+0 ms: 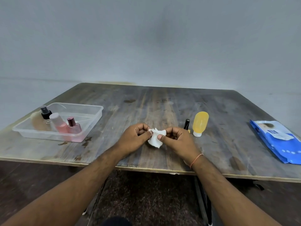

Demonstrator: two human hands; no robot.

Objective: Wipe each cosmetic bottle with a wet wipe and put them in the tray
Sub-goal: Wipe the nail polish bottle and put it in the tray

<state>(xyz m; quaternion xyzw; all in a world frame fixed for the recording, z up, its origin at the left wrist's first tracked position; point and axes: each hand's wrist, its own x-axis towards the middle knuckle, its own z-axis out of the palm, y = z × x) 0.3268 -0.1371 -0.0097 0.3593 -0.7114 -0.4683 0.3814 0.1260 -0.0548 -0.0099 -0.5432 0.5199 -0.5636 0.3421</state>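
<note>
Left hand point(136, 137) and right hand point(176, 139) pinch crumpled white wet wipe point(155, 139) between them, likely refolding. Yellow squeeze bottle point(200, 122) and slim black bottle point(186, 124) wait outside clear plastic tray point(96, 119).

- A worn, streaked wooden surface point(146, 101) carries everything, with dark stains near its left front edge.
- A clear plastic tray point(96, 119) sits on the left part.
- A small black bottle point(186, 123) stands right of centre.
- A yellow bottle point(200, 123) stands cap-down just beside the black one.
- A blue pack of wet wipes point(276, 141) lies flat at the right edge.
</note>
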